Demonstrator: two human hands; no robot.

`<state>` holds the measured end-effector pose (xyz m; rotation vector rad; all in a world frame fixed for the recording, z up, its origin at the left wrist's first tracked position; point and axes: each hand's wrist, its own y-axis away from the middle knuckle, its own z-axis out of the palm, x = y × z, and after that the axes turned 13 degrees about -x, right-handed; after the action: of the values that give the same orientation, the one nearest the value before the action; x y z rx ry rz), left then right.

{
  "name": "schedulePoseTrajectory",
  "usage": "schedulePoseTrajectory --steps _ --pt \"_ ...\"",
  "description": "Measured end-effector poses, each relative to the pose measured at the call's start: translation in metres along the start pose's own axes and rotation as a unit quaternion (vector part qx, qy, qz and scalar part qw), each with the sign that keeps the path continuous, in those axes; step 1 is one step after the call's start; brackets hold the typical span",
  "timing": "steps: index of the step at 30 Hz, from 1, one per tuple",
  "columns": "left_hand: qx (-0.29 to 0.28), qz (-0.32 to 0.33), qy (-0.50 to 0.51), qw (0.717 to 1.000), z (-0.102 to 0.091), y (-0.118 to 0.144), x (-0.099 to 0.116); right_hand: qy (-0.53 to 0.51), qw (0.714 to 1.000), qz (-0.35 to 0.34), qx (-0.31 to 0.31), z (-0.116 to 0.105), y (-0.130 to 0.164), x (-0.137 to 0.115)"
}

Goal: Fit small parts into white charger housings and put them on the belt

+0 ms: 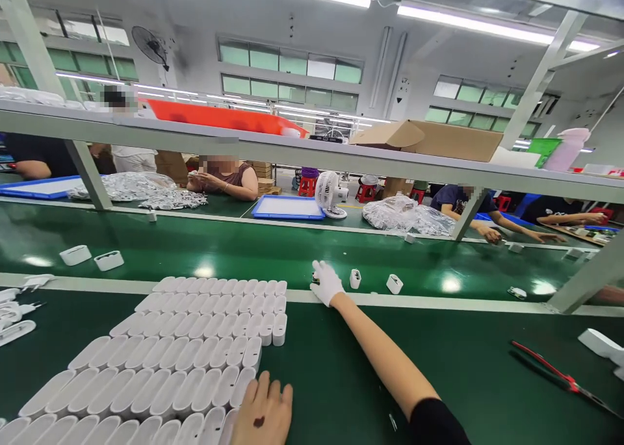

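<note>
Right hand (pixel 325 282): our gloved fingers curl over a small dark-and-white part (pixel 315 279) at the conveyor belt (pixel 244 253) edge; grip unclear.
Left hand (pixel 263 411): bare, flat, fingers spread, touching white casings (pixel 195 360) on the desk (pixel 370 360).
Risk: we judge our reaching arm could knock over the two white shells (pixel 374 281) just right of the fingers.

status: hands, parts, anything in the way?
Right hand, gloved, out at the belt edge on a small part; grip unclear. Left hand flat on the white shells. Two loose shells just beyond.
</note>
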<state>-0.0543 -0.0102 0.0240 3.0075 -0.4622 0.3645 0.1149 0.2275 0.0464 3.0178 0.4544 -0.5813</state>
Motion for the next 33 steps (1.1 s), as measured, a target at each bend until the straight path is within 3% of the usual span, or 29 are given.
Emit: schedulePoseTrajectory --steps 3,5,8,13,17,22,25,27,30,32,33 --pt "-0.029 -0.006 0.123 0.992 0.008 -0.007 0.019 -0.028 0.999 0.004 -0.042 0.008 -0.014 -0.009" --pt "-0.062 -0.023 0.26 0.963 0.018 -0.011 0.031 -0.052 0.998 0.006 -0.038 0.007 -0.008 -0.01" --pt "-0.102 -0.038 0.397 0.911 0.03 -0.015 0.04 -0.099 0.995 0.008 -0.014 0.004 0.026 -0.009" --pt "-0.079 -0.014 0.409 0.909 0.024 -0.016 0.045 -0.153 0.988 0.012 -0.015 0.009 0.122 0.006" --pt "-0.071 0.011 0.402 0.913 0.017 -0.016 0.044 -0.074 0.997 -0.022 -0.032 0.008 0.185 0.022" --pt "-0.03 0.022 0.433 0.901 0.018 -0.022 0.039 -0.019 0.996 -0.064 -0.065 -0.004 0.207 0.027" --pt "0.001 0.033 0.448 0.893 0.017 -0.024 0.036 -0.113 0.992 -0.024 -0.05 -0.006 0.207 0.025" --pt "0.014 0.03 0.45 0.892 0.015 -0.025 0.034 -0.259 0.965 -0.01 -0.033 -0.002 0.209 0.021" --pt "0.027 0.03 0.45 0.892 0.011 -0.026 0.033 -0.463 0.885 -0.052 -0.001 0.005 0.214 0.013" --pt "0.036 0.036 0.448 0.893 0.009 -0.026 0.034 -0.507 0.855 -0.098 0.043 0.007 0.218 0.007" --pt "0.041 0.04 0.446 0.893 0.008 -0.026 0.035 -0.5 0.855 -0.122 0.066 0.007 0.22 0.004"
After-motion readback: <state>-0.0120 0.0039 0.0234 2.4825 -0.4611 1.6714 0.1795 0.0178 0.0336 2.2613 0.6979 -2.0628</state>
